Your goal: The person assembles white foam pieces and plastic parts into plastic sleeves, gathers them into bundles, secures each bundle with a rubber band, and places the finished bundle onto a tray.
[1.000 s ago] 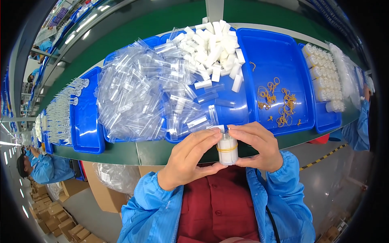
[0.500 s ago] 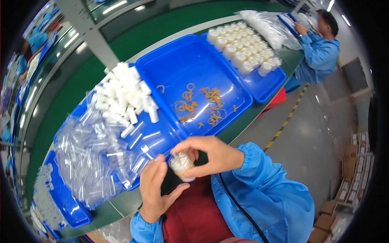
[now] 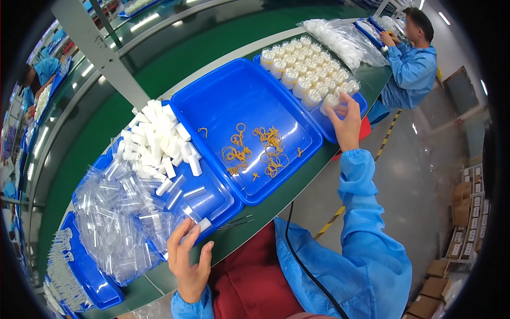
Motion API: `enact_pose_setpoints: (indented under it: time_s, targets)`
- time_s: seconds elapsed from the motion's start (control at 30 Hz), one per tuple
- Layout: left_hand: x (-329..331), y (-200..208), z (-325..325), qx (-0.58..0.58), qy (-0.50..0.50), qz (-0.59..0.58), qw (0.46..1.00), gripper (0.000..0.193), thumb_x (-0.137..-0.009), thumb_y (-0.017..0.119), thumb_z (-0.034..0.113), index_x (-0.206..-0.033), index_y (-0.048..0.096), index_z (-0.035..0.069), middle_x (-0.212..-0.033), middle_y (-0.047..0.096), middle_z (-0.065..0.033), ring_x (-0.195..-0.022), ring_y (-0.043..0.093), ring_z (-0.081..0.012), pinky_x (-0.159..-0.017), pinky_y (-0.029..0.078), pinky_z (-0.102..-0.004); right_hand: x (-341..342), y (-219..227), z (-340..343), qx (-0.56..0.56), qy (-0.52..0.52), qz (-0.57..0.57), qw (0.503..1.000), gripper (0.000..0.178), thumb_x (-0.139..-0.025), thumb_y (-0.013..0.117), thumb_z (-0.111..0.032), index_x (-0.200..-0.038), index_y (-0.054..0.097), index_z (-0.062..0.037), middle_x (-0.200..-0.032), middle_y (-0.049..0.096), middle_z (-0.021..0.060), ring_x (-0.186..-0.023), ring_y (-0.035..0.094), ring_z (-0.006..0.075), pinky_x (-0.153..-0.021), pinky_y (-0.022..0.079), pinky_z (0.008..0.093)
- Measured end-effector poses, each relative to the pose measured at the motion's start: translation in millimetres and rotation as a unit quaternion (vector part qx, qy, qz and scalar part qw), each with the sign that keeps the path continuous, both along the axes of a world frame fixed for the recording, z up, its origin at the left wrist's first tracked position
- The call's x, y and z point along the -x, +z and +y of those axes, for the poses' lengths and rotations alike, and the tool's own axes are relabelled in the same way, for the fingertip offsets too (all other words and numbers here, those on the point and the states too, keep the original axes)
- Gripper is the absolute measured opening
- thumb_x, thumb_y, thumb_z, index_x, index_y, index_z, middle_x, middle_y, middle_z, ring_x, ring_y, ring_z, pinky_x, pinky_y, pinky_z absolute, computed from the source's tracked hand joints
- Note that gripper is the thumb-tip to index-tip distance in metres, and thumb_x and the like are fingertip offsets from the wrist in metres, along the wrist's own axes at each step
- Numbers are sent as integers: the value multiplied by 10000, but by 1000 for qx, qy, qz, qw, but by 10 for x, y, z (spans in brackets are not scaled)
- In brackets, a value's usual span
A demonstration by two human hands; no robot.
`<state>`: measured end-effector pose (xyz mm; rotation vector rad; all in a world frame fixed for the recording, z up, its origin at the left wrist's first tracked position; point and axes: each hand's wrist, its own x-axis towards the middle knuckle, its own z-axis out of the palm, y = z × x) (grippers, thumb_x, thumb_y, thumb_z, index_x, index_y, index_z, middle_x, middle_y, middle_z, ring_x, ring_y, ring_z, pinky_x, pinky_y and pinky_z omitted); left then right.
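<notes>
My right hand (image 3: 346, 121) reaches far right to a blue tray (image 3: 361, 101) packed with several banded bundles of white-capped tubes (image 3: 303, 69). Its thumb and fingers close around the bundle (image 3: 330, 101) at the tray's near corner. My left hand (image 3: 188, 260) rests at the front edge of another blue tray (image 3: 226, 204), fingers spread, with the tips by a small white piece (image 3: 205, 224) and clear tubes (image 3: 122, 212). It grips nothing that I can see.
Between the hands is a large blue tray (image 3: 212, 95) with loose yellow rubber bands (image 3: 257, 146). A heap of white caps (image 3: 156, 138) lies at the left. Tweezers (image 3: 236, 222) lie on the green bench edge. A person in blue (image 3: 411, 64) works at the far right.
The hands held one banded bundle together at my chest. Now they are apart: the right hand has carried the bundle out to the far tray, and the left has dropped to the tube tray.
</notes>
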<state>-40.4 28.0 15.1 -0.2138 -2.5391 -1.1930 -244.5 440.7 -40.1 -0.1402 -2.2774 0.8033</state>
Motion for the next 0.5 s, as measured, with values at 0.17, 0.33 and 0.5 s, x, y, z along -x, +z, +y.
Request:
enact_pose_setpoints:
  time_s: [0.17, 0.33, 0.5]
  targets:
    - [-73, 19, -48, 19, 38, -3, 999, 380, -786, 759, -40, -1152, 669, 7, -1291, 601, -186, -1134, 631, -326, -975, 510, -397, -110, 107, 252, 79, -35, -49, 995, 513, -867, 615, 14, -1364, 559, -98, -1267, 599, 125, -994, 640, 219, -866, 528, 361]
    - [-37, 41, 19, 25, 19, -4, 1000, 366, -799, 747, -40, -1152, 671, 15, -1274, 612, -183, -1128, 634, -325, -968, 511, -389, 48, 252, 369, -258, -5, 42, 965, 521, -795, 624, 96, -1259, 653, -139, -1221, 631, 108, -1069, 593, 332, -923, 507, 397]
    - [-20, 26, 42, 22, 6, -7, 1000, 343, -799, 745, -44, -1131, 682, 17, -1225, 639, -182, -1106, 646, -328, -949, 516, -387, 167, 188, 514, -236, 36, 12, 971, 500, -755, 722, 43, -1221, 674, -133, -1134, 646, 94, -1022, 622, 298, -881, 529, 389]
